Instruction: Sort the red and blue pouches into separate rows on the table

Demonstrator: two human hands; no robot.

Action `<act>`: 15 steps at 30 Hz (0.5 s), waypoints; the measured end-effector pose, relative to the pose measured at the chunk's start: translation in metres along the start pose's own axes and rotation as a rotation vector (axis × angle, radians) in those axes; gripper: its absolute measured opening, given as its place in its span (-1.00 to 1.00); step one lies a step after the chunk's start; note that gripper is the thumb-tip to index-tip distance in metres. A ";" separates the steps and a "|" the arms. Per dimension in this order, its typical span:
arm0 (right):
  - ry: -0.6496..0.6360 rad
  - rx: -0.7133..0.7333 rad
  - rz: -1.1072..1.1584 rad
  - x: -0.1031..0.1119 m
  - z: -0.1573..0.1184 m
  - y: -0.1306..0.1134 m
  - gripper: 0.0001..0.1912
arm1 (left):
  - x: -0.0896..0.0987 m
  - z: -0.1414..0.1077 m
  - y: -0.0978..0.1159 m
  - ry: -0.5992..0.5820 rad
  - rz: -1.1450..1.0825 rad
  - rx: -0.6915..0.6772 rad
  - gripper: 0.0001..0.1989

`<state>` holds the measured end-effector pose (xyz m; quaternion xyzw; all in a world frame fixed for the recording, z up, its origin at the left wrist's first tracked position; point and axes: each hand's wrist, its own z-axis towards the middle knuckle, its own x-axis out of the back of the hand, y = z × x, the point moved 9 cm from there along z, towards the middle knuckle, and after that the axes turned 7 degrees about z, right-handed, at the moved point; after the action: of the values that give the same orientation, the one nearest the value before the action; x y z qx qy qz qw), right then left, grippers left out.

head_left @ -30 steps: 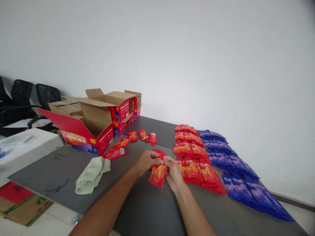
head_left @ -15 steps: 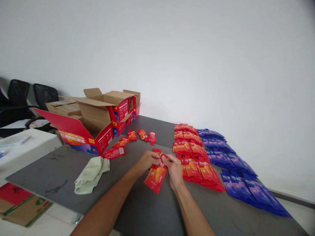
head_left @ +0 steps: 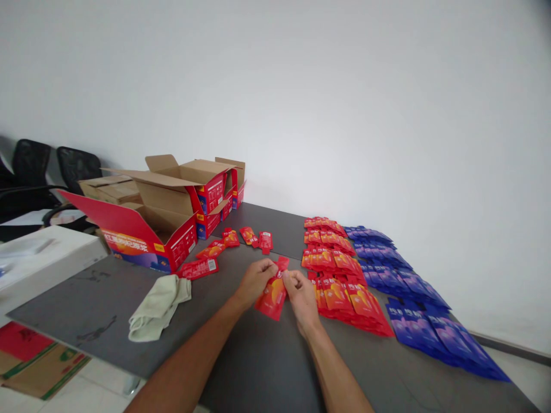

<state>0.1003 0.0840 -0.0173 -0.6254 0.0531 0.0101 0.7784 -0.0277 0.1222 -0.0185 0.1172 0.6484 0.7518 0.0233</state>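
Note:
Both hands pinch the upper part of one red pouch [head_left: 272, 297] above the dark table [head_left: 253, 355]. My left hand [head_left: 257, 281] is closed on its left edge, and my right hand [head_left: 300, 291] is closed on its right edge. The pouch's narrow top shows between and above the fingers. Just right of my right hand lie overlapping rows of red pouches [head_left: 336, 295], with rows of blue pouches [head_left: 426, 327] beyond them. Several loose red pouches, one with its barcode side up [head_left: 198, 268], are scattered on the left and behind my hands.
An open red box [head_left: 150, 241] stands at the left, with more open boxes [head_left: 210, 192] behind it. A pale folded cloth [head_left: 157, 310] lies near the table's left edge. A white box [head_left: 51, 258] and black chairs [head_left: 80, 163] are farther left, and a wall rises behind.
The held pouch has moved slightly up and away, and more of its top now shows. My fingers have shifted a little along its edges.

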 end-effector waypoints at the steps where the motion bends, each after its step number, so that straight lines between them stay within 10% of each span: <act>1: -0.006 -0.008 0.000 -0.001 0.000 0.001 -0.55 | 0.003 0.000 0.003 0.037 0.027 -0.022 -0.72; 15: 0.105 0.053 -0.056 0.010 0.000 0.001 -0.48 | 0.009 -0.012 0.028 0.185 0.306 -0.193 -0.70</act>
<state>0.1104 0.0835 -0.0188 -0.6055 0.0767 -0.0461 0.7908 -0.0358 0.1083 0.0089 0.1421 0.5472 0.8129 -0.1399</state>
